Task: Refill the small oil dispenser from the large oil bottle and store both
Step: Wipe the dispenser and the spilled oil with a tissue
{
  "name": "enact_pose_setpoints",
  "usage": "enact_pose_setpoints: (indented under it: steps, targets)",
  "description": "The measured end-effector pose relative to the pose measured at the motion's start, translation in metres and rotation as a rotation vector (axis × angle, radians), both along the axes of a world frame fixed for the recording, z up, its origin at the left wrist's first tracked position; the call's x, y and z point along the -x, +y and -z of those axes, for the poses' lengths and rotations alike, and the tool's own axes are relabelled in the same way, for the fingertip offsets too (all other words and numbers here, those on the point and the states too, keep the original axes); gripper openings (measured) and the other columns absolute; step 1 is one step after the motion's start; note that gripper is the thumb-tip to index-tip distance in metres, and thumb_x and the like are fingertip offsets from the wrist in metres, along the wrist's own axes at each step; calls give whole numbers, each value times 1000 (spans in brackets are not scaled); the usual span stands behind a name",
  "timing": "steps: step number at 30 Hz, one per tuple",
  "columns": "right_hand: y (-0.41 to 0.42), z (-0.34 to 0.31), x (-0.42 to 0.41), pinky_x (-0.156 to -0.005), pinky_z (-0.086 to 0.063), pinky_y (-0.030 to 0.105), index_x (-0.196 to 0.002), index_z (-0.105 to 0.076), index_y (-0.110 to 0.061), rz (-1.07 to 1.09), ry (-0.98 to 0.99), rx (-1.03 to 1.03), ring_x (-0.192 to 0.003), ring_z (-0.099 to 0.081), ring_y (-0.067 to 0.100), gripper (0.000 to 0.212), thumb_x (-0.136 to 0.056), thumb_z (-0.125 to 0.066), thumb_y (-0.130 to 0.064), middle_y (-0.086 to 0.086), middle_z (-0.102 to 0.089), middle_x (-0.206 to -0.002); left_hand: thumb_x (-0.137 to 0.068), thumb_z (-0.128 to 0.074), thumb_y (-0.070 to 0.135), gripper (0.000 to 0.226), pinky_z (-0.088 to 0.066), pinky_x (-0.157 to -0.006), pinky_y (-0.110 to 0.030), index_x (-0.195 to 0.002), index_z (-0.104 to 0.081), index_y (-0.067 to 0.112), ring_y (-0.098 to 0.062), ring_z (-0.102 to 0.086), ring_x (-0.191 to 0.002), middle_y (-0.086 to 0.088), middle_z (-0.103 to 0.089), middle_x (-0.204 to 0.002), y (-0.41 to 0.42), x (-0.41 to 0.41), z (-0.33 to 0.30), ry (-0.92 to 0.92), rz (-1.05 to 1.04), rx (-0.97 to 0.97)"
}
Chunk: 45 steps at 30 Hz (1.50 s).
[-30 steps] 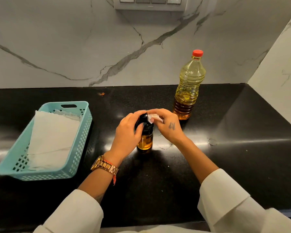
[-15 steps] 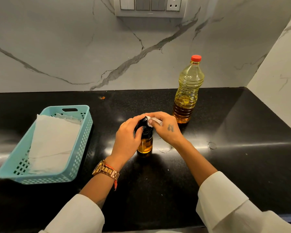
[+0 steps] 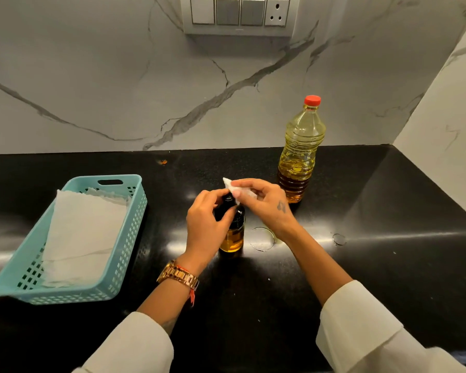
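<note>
— Black polished stone, that countertop [image 3: 388,265]. Where's the small glass oil dispenser with the dark cap [image 3: 232,232]?

— Standing upright mid-counter. The left hand [image 3: 205,224] curls round its dark upper part, thumb across the cap, amber oil showing below the fingers.

— And the right hand [image 3: 264,203]?

— Just above the cap, fingertips pinching a crumpled scrap of white tissue [image 3: 236,188] (whether the paper touches the spout, I cannot tell).

— The large clear plastic oil bottle with the red cap [image 3: 299,157]?

— Upright behind the right hand, near the marble wall, cap on.

— Anything else?

— A turquoise perforated plastic basket [image 3: 124,251] at the left, with white paper towel [image 3: 84,232] lying in it; a gold wristwatch [image 3: 178,274] on the left wrist.
</note>
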State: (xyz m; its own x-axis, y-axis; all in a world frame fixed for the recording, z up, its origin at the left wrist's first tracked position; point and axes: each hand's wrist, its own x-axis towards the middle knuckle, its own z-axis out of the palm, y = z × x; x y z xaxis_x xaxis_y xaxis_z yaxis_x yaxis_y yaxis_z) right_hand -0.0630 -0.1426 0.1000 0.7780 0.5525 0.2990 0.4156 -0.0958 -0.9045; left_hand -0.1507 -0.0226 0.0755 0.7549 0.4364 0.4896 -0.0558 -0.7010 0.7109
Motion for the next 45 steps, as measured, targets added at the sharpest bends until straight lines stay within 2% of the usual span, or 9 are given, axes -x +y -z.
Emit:
enact_pose_setpoints:
  steps: [11,14,17,21,27,31,36,41,45]
  targets:
    - [-16,15,-17,-70,-50,30,-86,-71,-17,41,-91,155,-80,-63,11,9,-77,-72,-18,-3,-69,-84,-77,-71,14,37,-48,-84,-18,-112,-61,21,-4,-57,-96,6,-63,-105,5,-1,-6,55,46,21]
    - [-12,7,-18,-70,-53,35,-86,-71,-18,89,-55,71,-77,-64,16,8,-79,-71,-20,0,-70,-83,-78,-70,13,39,-48,-85,-16,-114,-61,22,-6,-59,-99,3,-65,-108,7,-2,-8,73,77,5]
    - [-2,4,-9,-71,-54,29,-93,-70,-18,39,-2,-3,-81,-65,11,15,-80,-71,-23,-1,-70,-87,-80,-68,11,40,-50,-87,-21,-117,-59,22,-11,-61,-103,1,-67,-109,9,-2,-9,99,107,-10]
    - [-7,22,-5,-74,-52,24,-103,-70,-20,48,-51,92,-85,-63,8,23,-80,-71,-20,-3,-68,-92,-83,-65,10,41,-51,-90,-32,-121,-54,19,-16,-62,-105,-1,-67,-111,4,0,-9,125,93,-21]
    - [-19,21,-19,-63,-42,16,-101,-69,-20,51,-152,251,-73,-55,1,21,-82,-67,-13,-14,-62,-83,-87,-59,10,43,-50,-92,-39,-127,-49,21,-21,-59,-108,-5,-65,-114,3,-2,-7,177,88,-69]
    - [-12,18,-10,-61,-45,12,-99,-69,-19,153,-78,112,-71,-58,-1,17,-83,-66,-15,-14,-62,-81,-89,-54,11,44,-47,-88,-32,-131,-46,23,-19,-54,-105,-4,-61,-111,1,-2,-6,209,77,-126]
    - [-3,37,14,-63,-48,27,-92,-67,-24,268,-133,22,-73,-60,7,10,-83,-66,-20,-10,-66,-81,-92,-51,19,45,-40,-85,-26,-136,-42,26,-18,-51,-107,-2,-62,-108,-3,1,-3,207,44,-179]
    - [-6,49,25,-67,-49,17,-89,-62,-19,348,-113,-55,-81,-60,2,5,-85,-65,-17,-17,-63,-83,-90,-56,30,46,-37,-86,-23,-134,-44,29,-16,-52,-109,2,-63,-115,-7,2,-4,189,37,-172]
    - [-14,65,21,-66,-53,26,-86,-58,-22,351,-18,67,-76,-61,2,10,-84,-65,-15,-11,-64,-80,-89,-57,31,44,-47,-87,-32,-131,-46,33,-15,-54,-104,3,-62,-111,-3,0,0,186,54,-130]
